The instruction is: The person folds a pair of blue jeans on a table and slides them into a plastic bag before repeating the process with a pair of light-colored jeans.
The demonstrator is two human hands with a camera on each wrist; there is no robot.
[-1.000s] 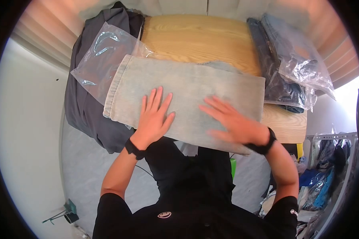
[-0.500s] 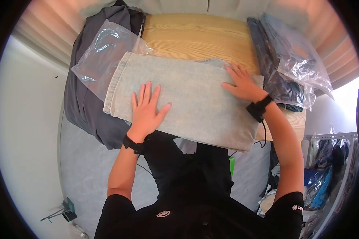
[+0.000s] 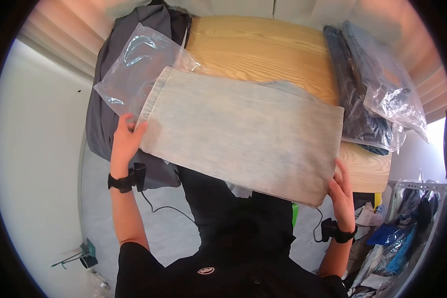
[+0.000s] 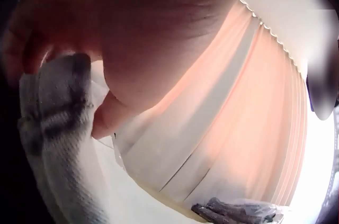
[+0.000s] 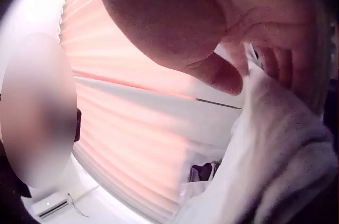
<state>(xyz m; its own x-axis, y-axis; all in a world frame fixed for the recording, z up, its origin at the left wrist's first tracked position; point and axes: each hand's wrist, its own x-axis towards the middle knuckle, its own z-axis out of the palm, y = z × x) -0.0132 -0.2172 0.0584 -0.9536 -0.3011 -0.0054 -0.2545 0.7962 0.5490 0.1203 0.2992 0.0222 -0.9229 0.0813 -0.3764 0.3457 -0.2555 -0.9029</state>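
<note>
Pale, light-wash jeans (image 3: 243,134), folded into a long rectangle, lie across the front of the wooden table. At their left hem end, my left hand (image 3: 126,144) grips the edge, its thumb over the top layer. In the left wrist view the stitched hem (image 4: 58,102) stands between thumb and fingers. My right hand (image 3: 341,193) holds the opposite end near its front corner. The right wrist view shows the cloth (image 5: 280,123) between that thumb and the curled fingers. A clear plastic bag (image 3: 139,69) lies beyond the left hem, partly under the jeans.
Dark grey cloth (image 3: 102,114) drapes over the table's left side. Bagged folded jeans (image 3: 362,94) are stacked at the right of the wooden table (image 3: 258,44). A rack (image 3: 407,223) with bagged garments stands below at the right. Cables hang from both wrist cameras.
Both hands lay flat on top of the jeans. The left has moved out to the left hem, the right down to the right end, and each now grips an edge.
</note>
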